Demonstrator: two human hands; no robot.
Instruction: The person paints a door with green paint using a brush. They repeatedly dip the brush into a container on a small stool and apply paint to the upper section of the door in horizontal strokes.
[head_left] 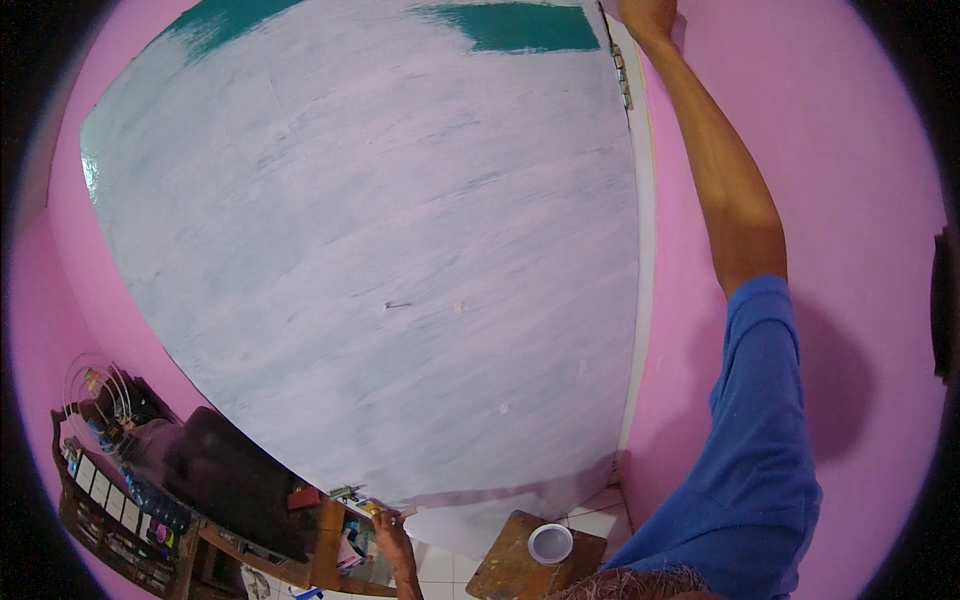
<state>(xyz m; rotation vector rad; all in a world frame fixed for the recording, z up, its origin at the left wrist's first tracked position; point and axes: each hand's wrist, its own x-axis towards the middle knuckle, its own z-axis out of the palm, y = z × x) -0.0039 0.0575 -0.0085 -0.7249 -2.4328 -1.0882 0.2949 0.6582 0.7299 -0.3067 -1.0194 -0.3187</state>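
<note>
A large door (400, 220) fills the middle, its face covered in streaky pale whitish paint. Patches of dark green (540, 27) show through along the top. My left hand (392, 535) is low at the door's edge, close to the latch hardware (348, 494), with its fingers closed around that edge. My right arm stretches up along the pink wall, and my right hand (650, 15) is beside the top of the door frame. Its fingers are cut off by the picture's upper edge, so what they hold is hidden.
Below stands a wooden stool (500, 560) with a round white container (550, 543) on it. Hinges (622, 75) join the door to the white frame (643, 260). A small hook (397, 305) sticks out of the door. At lower left are a wooden cabinet (325, 560) and a fan (97, 400).
</note>
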